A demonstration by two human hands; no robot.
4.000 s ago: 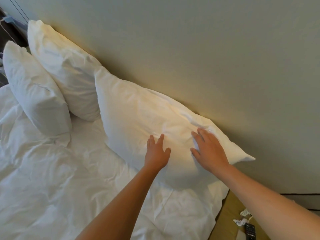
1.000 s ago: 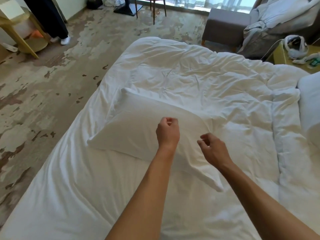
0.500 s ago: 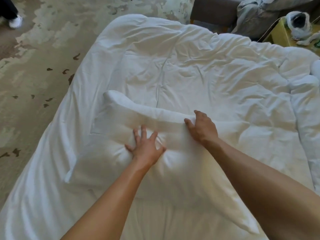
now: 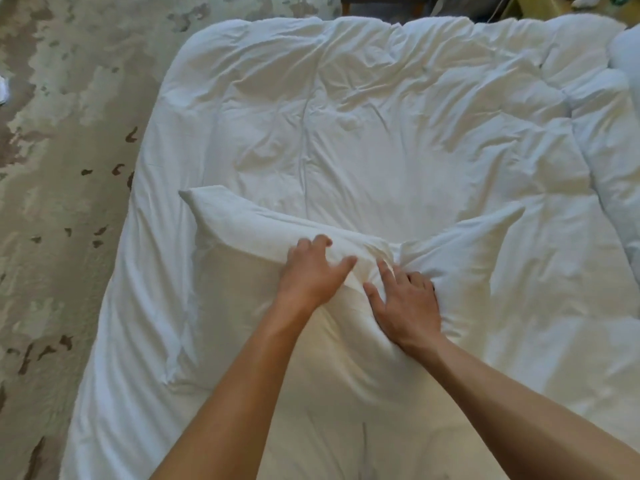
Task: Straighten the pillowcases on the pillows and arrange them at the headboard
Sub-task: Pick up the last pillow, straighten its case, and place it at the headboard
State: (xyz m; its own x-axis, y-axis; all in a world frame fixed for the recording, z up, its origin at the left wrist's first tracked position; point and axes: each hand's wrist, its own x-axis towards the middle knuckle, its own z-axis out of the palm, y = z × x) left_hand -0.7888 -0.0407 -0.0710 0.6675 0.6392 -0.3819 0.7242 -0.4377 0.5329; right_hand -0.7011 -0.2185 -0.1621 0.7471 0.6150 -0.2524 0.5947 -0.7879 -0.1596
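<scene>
A white pillow lies flat on the white duvet in the middle of the bed. Both of my hands press into its far edge. My left hand curls its fingers over the pillow's top seam, bunching fabric there. My right hand lies flat with fingers spread, pushing a deep dent into the pillow just right of the left hand. The pillow's right end bulges up beside that dent. Another white pillow shows only partly at the top right edge.
Patterned beige carpet runs along the bed's left side. A dark seat and a yellow-green table stand beyond the far end of the bed. The duvet is crumpled, with a folded-back ridge on the right.
I turned from the pillows at the wall to this pillow on the duvet. Since half a second ago both hands came together at its far edge, pressing a dent in.
</scene>
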